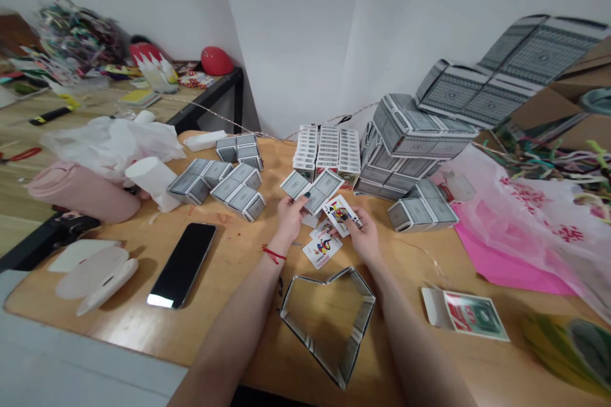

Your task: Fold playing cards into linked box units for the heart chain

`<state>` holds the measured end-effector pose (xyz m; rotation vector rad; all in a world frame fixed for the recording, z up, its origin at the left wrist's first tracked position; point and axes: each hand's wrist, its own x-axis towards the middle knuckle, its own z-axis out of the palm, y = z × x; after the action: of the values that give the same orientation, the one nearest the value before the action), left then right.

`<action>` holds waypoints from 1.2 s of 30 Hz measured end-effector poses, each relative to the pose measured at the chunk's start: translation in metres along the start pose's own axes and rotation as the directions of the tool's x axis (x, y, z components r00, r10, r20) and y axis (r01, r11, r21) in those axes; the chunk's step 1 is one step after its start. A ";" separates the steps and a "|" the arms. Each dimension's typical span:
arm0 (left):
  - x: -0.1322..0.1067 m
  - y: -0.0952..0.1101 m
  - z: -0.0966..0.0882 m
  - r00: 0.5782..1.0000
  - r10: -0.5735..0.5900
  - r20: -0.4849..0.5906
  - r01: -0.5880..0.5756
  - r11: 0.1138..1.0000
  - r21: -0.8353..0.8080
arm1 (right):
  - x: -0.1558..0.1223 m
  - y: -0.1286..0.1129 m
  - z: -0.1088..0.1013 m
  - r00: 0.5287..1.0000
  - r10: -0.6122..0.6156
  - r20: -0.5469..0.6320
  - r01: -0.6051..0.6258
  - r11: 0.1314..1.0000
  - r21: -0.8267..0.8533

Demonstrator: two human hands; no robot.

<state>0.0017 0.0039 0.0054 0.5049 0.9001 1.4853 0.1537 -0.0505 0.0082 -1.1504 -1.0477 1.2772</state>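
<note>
My left hand (pixel 290 219), with a red string bracelet at the wrist, is closed on playing cards (pixel 324 189) that show their grey patterned backs. Between the fingers of my right hand (pixel 365 235) is a face-up jack card (pixel 340 215), close beside those cards. Below the hands, joker cards (pixel 321 250) lie face up on the wooden table (pixel 229 337). Nearer to me, between my forearms, stands a heart-shaped frame (pixel 363 313) made of folded cards. Just beyond the hands are stacked rows of playing card packs (pixel 329 146).
Folded-card blocks (pixel 238 191) stand at left, and a tall tilted card structure (pixel 415 133) rises at right. A phone (pixel 182 264), a pink cylinder (pixel 79 191) and a white cup (pixel 151 179) are on the left. An opened card box (pixel 475 315) and pink paper (pixel 510 261) lie right.
</note>
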 end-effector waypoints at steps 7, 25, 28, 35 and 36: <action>0.000 -0.001 -0.001 1.000 -0.002 0.011 0.002 1.000 -0.004 | 0.000 0.002 -0.001 1.000 -0.002 -0.013 0.002 1.000 -0.016; 0.000 0.001 0.001 1.000 -0.014 -0.005 0.014 1.000 0.008 | -0.002 0.002 -0.002 0.998 -0.033 -0.058 0.030 0.998 -0.054; 0.000 0.001 0.001 1.000 -0.005 -0.010 0.005 1.000 0.010 | -0.002 0.002 -0.003 0.996 -0.058 -0.064 0.056 0.998 -0.029; -0.001 -0.001 0.001 1.000 -0.002 -0.010 0.003 0.999 0.051 | -0.003 0.000 -0.001 0.998 -0.046 -0.044 0.045 0.999 -0.025; -0.001 -0.001 0.001 1.000 -0.002 -0.005 0.002 0.999 0.051 | -0.003 0.000 -0.001 0.998 -0.047 -0.042 0.046 0.999 -0.026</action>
<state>0.0038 0.0034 0.0053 0.5378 0.9443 1.4654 0.1542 -0.0533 0.0083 -1.1607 -1.0554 1.2013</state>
